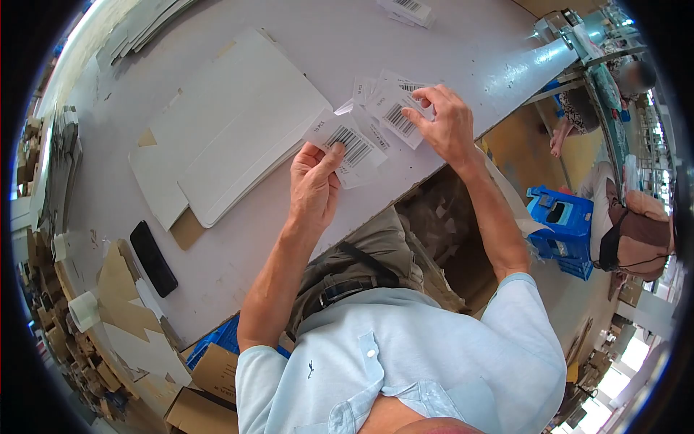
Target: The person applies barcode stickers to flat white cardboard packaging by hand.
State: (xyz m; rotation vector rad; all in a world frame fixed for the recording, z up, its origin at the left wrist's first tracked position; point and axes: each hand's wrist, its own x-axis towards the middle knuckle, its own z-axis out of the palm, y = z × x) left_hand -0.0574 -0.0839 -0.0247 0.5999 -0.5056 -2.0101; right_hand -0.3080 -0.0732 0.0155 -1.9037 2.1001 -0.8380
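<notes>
On the grey table (434,43), left of your hands, lies a stack of flat white cardboard sheets (231,123), its right edge just beside the labels you are handling. Nearer and further left lie a black oblong object (153,258), brown cardboard scraps (119,286) and a roll of tape (84,309) at the table edge. More labels (407,9) lie at the far edge, well apart from your hands. Nothing lies between your hands and the labels. On the floor to the right stands a blue plastic crate (571,217); something dark shows at its top, but you cannot tell what. Another person (629,231) sits just beyond it. Brown cartons (206,376) stand low at the near left, their contents hidden. Your left hand (314,184) is closed in a pinch, thumb on top, holding one barcode label (350,145) by its near edge just above the table. Its long axis runs diagonally from far left to near right, printed side up. Your right hand (444,123) is half curled, fingertips on a second barcode label (396,119) that lies the same diagonal way in a small fan of loose labels (365,90). You cannot tell whether it is gripped or only pressed.
</notes>
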